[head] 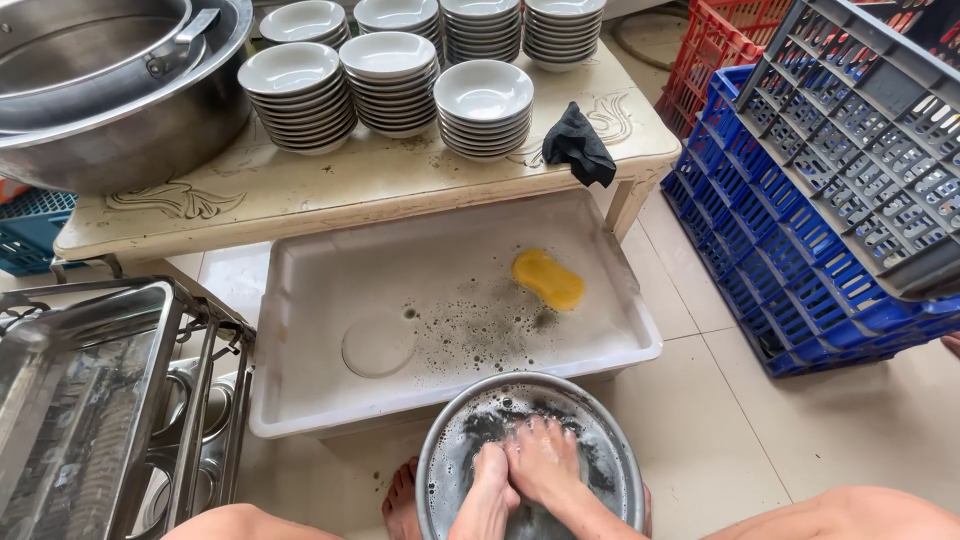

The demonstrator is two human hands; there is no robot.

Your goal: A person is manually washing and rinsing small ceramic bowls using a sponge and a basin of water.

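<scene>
Both my hands are down in a round metal basin (450, 450) of dark soapy water at the bottom centre. My left hand (488, 470) and my right hand (545, 462) press together under the foam, fingers curled; whatever they grip is hidden by the water. Just beyond the basin lies a large white plastic tub (300, 400) with shallow dirty water and dark specks. A yellow sponge (548, 278) floats at the tub's far right.
A low cream table (300, 190) carries several stacks of white bowls (392, 82), a black cloth (580, 145) and big steel basins (110, 90). A metal rack (100, 400) stands at left. Blue (790, 290), grey (870, 140) and red crates (720, 45) stand at right. My bare foot (402, 500) is beside the basin.
</scene>
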